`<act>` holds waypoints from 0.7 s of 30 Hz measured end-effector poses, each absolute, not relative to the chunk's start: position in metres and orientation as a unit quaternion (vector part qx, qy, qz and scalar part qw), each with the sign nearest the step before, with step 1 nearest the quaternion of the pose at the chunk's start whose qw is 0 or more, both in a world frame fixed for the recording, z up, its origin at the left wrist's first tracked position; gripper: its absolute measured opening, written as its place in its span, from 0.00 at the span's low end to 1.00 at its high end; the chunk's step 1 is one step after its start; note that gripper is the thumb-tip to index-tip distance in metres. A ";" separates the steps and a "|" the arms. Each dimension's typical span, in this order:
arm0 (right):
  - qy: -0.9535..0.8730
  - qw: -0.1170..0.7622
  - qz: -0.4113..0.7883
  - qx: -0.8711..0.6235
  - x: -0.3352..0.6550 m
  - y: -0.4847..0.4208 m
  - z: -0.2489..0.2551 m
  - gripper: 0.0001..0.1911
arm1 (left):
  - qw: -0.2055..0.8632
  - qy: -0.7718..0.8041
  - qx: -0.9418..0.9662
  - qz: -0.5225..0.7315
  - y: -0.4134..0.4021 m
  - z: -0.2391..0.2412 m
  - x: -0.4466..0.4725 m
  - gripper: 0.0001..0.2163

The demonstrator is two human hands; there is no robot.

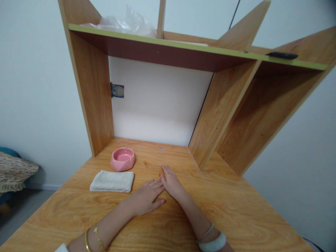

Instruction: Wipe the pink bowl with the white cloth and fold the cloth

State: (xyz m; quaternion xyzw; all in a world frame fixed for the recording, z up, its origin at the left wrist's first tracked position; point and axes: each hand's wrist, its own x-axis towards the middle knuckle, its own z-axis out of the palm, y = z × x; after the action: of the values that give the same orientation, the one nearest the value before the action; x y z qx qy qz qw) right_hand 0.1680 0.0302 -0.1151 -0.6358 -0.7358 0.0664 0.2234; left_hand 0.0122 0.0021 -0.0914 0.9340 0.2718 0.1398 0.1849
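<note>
Flat on the wooden desk (225,210) rests my left hand (148,196), its fingers stretched out and the thumb apart. My right hand (172,182) lies beside it, also palm down with fingers extended, and the fingertips of the left meet its edge. Neither hand holds anything. Left of the hands is a folded white cloth (112,181), a short way from my left hand. Behind the cloth stands a pink faceted bowl (123,164) with a round hollow; nothing shows inside it.
A wooden shelf unit (91,94) rises from the back of the desk. Clear plastic wrap (123,24) and a dark flat object (282,55) lie on its upper board. A wall socket box (118,91) shows at the back. Patterned fabric (15,169) is at far left.
</note>
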 end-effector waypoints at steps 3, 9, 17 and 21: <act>-0.739 0.219 0.069 -0.634 0.168 0.030 -0.114 0.24 | 0.184 0.267 0.934 0.148 0.003 -0.093 0.012 0.24; -0.736 0.236 0.066 -0.631 0.169 0.030 -0.116 0.24 | 0.183 0.272 0.934 0.139 0.003 -0.094 0.013 0.24; -0.746 0.304 0.074 -0.588 0.143 0.027 -0.086 0.18 | 0.207 0.258 0.931 0.155 0.001 -0.088 0.010 0.20; -0.833 0.240 0.096 -0.488 0.100 0.023 -0.061 0.13 | 0.216 0.291 0.920 0.148 0.002 -0.105 0.010 0.21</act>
State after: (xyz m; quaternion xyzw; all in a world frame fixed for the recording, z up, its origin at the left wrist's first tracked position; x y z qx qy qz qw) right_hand 0.0997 0.0229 -0.0606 -0.4883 -0.8334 0.0965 0.2404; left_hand 0.0104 0.0017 -0.1047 0.9204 0.2905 0.1480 0.2159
